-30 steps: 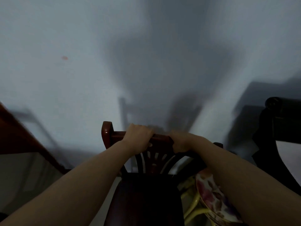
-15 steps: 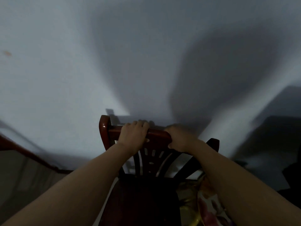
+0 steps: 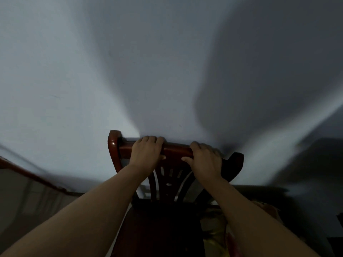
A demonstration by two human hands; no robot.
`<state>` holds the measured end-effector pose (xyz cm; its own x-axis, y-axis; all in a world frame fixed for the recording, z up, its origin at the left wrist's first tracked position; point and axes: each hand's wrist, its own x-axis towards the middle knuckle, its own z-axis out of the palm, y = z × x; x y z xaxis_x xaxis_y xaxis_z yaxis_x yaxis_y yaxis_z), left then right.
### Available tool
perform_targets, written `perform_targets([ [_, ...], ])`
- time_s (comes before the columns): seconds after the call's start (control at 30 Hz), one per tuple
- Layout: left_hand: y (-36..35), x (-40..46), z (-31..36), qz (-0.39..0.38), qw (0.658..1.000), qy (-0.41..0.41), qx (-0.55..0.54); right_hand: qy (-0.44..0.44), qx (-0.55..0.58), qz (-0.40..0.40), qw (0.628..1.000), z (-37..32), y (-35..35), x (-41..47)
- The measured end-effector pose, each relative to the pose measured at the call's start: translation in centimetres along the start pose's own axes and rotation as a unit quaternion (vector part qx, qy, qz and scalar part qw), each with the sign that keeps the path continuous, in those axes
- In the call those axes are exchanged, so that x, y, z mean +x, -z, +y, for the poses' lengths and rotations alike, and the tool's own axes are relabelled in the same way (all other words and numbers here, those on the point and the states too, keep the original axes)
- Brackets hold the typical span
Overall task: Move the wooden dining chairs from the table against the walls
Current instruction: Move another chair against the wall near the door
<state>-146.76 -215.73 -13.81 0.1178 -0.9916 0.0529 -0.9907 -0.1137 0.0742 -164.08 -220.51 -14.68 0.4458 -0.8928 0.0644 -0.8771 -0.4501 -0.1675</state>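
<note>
We hold glossy reddish-brown wooden dining chair (image 3: 168, 180) by top rail, left hand (image 3: 146, 152) and right hand (image 3: 206, 160) both wrapped tight, facing pale grey wall (image 3: 74, 71). Placement step, we judge; next: set backrest flush, release grip.

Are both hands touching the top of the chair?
Touching. The head view shows the left hand and right hand both wrapped over the chair's top rail.

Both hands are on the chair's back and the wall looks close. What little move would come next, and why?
Probably let go. The left hand and right hand grip the chair by its top rail, which already looks against the wall.
</note>
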Motion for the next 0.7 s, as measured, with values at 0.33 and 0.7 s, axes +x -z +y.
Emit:
perform_targets([
  [0.33, -0.6, -1.1, -1.4, 0.015, 0.999, 0.034, -0.029, 0.008, 0.019, -0.017, 1.000, -2.1, 0.0, 1.0],
  [0.7, -0.3, -2.3, -1.3, -0.001, 0.996, -0.018, -0.082, -0.002, -0.003, -0.028, 1.000, -1.2, 0.7, -1.1],
])
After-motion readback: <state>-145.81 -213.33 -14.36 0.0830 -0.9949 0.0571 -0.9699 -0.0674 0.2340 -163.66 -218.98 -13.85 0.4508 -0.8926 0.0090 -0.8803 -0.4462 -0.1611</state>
